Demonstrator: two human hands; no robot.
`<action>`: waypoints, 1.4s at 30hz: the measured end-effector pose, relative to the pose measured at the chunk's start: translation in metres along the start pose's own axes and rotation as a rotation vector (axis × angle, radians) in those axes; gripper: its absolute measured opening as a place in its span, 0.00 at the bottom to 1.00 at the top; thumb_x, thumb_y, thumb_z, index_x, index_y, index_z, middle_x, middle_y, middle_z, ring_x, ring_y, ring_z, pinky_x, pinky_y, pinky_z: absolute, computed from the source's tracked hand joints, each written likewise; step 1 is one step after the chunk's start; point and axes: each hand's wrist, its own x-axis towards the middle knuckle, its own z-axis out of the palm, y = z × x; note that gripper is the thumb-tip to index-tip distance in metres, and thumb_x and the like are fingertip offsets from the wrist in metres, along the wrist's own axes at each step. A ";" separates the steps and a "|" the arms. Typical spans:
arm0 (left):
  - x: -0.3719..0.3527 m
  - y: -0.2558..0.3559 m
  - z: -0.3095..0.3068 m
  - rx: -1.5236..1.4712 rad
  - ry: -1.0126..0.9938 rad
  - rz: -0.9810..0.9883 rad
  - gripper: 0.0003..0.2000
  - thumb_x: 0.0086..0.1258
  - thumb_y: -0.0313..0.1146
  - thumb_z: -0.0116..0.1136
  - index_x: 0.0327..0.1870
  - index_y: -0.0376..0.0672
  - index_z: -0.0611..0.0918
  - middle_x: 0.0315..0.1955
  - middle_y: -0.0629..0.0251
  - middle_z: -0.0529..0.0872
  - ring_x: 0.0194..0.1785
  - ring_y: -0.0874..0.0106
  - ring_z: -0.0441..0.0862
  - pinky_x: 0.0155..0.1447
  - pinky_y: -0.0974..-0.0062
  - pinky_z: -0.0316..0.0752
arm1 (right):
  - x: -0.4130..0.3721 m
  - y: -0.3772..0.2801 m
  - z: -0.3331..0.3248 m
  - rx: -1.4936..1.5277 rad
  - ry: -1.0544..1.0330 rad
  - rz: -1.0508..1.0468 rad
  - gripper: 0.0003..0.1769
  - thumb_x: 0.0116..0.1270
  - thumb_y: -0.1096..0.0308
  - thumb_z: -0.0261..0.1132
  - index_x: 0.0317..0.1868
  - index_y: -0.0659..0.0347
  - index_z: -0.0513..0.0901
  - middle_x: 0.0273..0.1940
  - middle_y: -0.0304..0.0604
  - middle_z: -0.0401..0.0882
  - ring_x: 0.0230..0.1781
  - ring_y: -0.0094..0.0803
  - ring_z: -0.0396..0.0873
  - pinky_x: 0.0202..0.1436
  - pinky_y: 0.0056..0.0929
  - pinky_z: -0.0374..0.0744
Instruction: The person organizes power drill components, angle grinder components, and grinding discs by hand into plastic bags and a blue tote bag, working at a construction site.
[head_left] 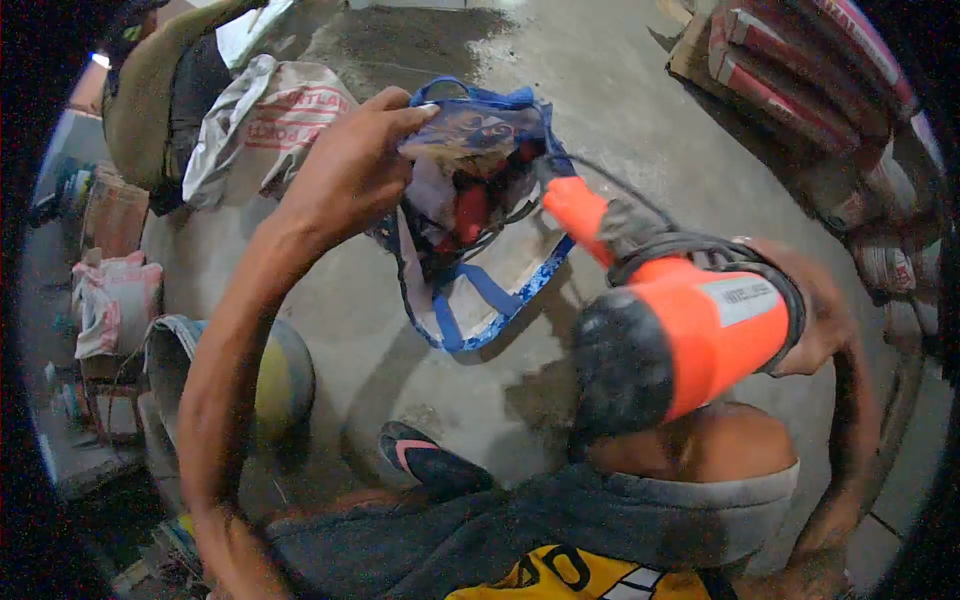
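Note:
My left hand (365, 155) grips the upper left rim of an open bag (478, 290) with blue trim and blue straps. Red and dark items and a cable show inside it. To the right of the bag, my right hand (815, 310) is closed on an orange power tool (700, 325) with a black end and a pale label. A dark cord (690, 243) is wound around the tool. The tool's narrow orange part points up and left, close to the bag's right edge. Part of my right hand is hidden behind the tool.
Printed sacks are stacked at the upper right (790, 75). A white sack (270, 125) lies at the upper left, beside a person in dark clothing (150, 100). A bucket (285, 380) stands at the left. My sandalled foot (430, 460) is below the bag.

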 end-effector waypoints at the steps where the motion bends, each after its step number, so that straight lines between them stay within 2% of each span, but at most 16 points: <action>1: -0.001 0.000 0.000 -0.006 0.011 0.005 0.21 0.52 0.18 0.51 0.51 0.33 0.79 0.45 0.50 0.77 0.50 0.49 0.77 0.52 0.58 0.72 | 0.008 -0.020 0.000 -0.044 -0.065 -0.028 0.45 0.41 0.58 0.75 0.63 0.61 0.70 0.54 0.53 0.78 0.50 0.46 0.80 0.52 0.41 0.77; 3: -0.008 0.008 0.001 -0.021 0.038 0.037 0.21 0.51 0.18 0.51 0.50 0.33 0.80 0.45 0.50 0.78 0.49 0.49 0.77 0.52 0.57 0.72 | 0.031 -0.048 -0.003 -0.183 -0.263 -0.066 0.54 0.39 0.60 0.76 0.69 0.61 0.61 0.58 0.59 0.74 0.54 0.48 0.78 0.55 0.39 0.76; 6: -0.010 0.022 -0.001 -0.015 0.016 0.073 0.21 0.51 0.17 0.50 0.49 0.34 0.80 0.44 0.50 0.78 0.47 0.47 0.78 0.52 0.56 0.73 | 0.065 -0.067 0.014 -0.358 -0.304 -0.068 0.50 0.42 0.60 0.75 0.67 0.64 0.64 0.52 0.62 0.77 0.50 0.53 0.79 0.52 0.43 0.77; 9: -0.014 0.032 -0.007 0.011 -0.190 0.007 0.23 0.58 0.20 0.53 0.58 0.39 0.77 0.55 0.48 0.76 0.55 0.49 0.77 0.58 0.62 0.73 | 0.094 -0.075 0.037 -0.479 -0.264 -0.050 0.47 0.45 0.59 0.74 0.63 0.70 0.65 0.43 0.60 0.79 0.42 0.57 0.79 0.45 0.47 0.78; 15: -0.030 0.046 0.005 -0.025 -0.198 0.081 0.27 0.56 0.21 0.56 0.61 0.37 0.72 0.55 0.47 0.74 0.52 0.47 0.78 0.55 0.59 0.75 | 0.135 -0.068 0.102 -0.764 -0.182 0.048 0.39 0.50 0.61 0.71 0.58 0.77 0.67 0.32 0.56 0.80 0.32 0.51 0.82 0.35 0.47 0.80; 18: -0.030 0.057 0.018 -0.091 -0.072 0.231 0.26 0.54 0.21 0.59 0.58 0.33 0.72 0.52 0.43 0.75 0.48 0.44 0.79 0.50 0.56 0.77 | 0.167 -0.053 0.160 -0.642 -0.058 0.296 0.31 0.56 0.64 0.65 0.58 0.71 0.69 0.35 0.54 0.82 0.35 0.47 0.83 0.38 0.46 0.80; 19: -0.026 0.064 0.022 -0.084 -0.108 0.208 0.26 0.54 0.21 0.59 0.58 0.33 0.73 0.51 0.43 0.75 0.48 0.45 0.79 0.50 0.56 0.77 | 0.174 -0.022 0.191 -0.677 0.062 0.046 0.27 0.62 0.63 0.59 0.59 0.69 0.71 0.34 0.52 0.83 0.34 0.49 0.83 0.37 0.46 0.81; 21: -0.021 0.077 0.031 -0.070 -0.175 0.170 0.26 0.53 0.21 0.59 0.58 0.33 0.73 0.49 0.44 0.75 0.47 0.45 0.79 0.49 0.56 0.76 | 0.187 0.016 0.230 -0.708 0.156 -0.104 0.25 0.62 0.63 0.59 0.57 0.69 0.72 0.35 0.53 0.83 0.36 0.49 0.83 0.39 0.45 0.81; 32: -0.031 0.065 0.051 -0.136 -0.107 0.071 0.30 0.51 0.17 0.58 0.61 0.42 0.74 0.56 0.46 0.73 0.51 0.46 0.78 0.52 0.59 0.76 | 0.210 0.024 0.227 -0.376 -0.203 0.096 0.17 0.66 0.61 0.60 0.45 0.69 0.79 0.42 0.57 0.81 0.46 0.50 0.80 0.51 0.41 0.76; 34: -0.050 0.052 0.042 -0.097 -0.094 0.021 0.32 0.50 0.15 0.56 0.62 0.44 0.74 0.56 0.49 0.75 0.53 0.51 0.77 0.55 0.65 0.74 | 0.181 0.023 0.197 -0.058 -0.347 -0.037 0.17 0.66 0.61 0.60 0.43 0.69 0.80 0.43 0.58 0.81 0.48 0.50 0.79 0.53 0.40 0.76; 35: -0.060 0.046 0.037 -0.086 -0.101 -0.027 0.35 0.49 0.12 0.54 0.64 0.45 0.74 0.55 0.53 0.76 0.55 0.57 0.77 0.58 0.71 0.72 | 0.158 0.049 0.196 0.275 -0.164 -0.362 0.19 0.70 0.60 0.58 0.47 0.70 0.79 0.39 0.55 0.83 0.42 0.47 0.82 0.48 0.39 0.78; 36: -0.065 0.038 0.035 -0.052 -0.120 -0.029 0.35 0.49 0.12 0.51 0.65 0.45 0.74 0.55 0.54 0.75 0.52 0.62 0.78 0.53 0.74 0.73 | 0.132 0.052 0.165 0.470 -0.338 -0.146 0.19 0.71 0.60 0.58 0.50 0.70 0.79 0.37 0.51 0.84 0.37 0.39 0.84 0.43 0.36 0.80; 37: -0.069 0.038 0.028 -0.098 -0.204 -0.120 0.35 0.50 0.12 0.49 0.65 0.46 0.73 0.56 0.55 0.75 0.48 0.65 0.79 0.48 0.76 0.74 | 0.102 0.056 0.146 0.704 -0.295 0.241 0.21 0.67 0.56 0.61 0.49 0.66 0.81 0.38 0.49 0.84 0.37 0.31 0.84 0.41 0.30 0.81; 38: -0.073 0.033 0.028 -0.127 -0.220 -0.133 0.34 0.51 0.12 0.49 0.65 0.46 0.74 0.57 0.55 0.74 0.47 0.64 0.79 0.47 0.75 0.74 | 0.084 0.075 0.132 0.669 -0.201 0.332 0.16 0.71 0.64 0.58 0.50 0.68 0.80 0.40 0.48 0.85 0.39 0.29 0.84 0.41 0.31 0.80; 40: -0.076 0.026 0.025 -0.106 -0.262 -0.152 0.34 0.51 0.12 0.50 0.64 0.47 0.75 0.58 0.54 0.73 0.47 0.62 0.80 0.48 0.74 0.74 | 0.048 0.125 0.127 0.050 -0.021 0.510 0.18 0.70 0.61 0.59 0.49 0.69 0.80 0.40 0.53 0.84 0.39 0.36 0.84 0.41 0.35 0.79; 42: -0.071 0.022 0.019 -0.012 -0.317 -0.168 0.34 0.51 0.12 0.52 0.63 0.48 0.75 0.59 0.53 0.73 0.50 0.59 0.79 0.52 0.72 0.74 | -0.003 0.194 0.168 -0.132 -0.067 0.463 0.21 0.68 0.55 0.61 0.46 0.68 0.80 0.40 0.55 0.82 0.39 0.43 0.83 0.42 0.40 0.79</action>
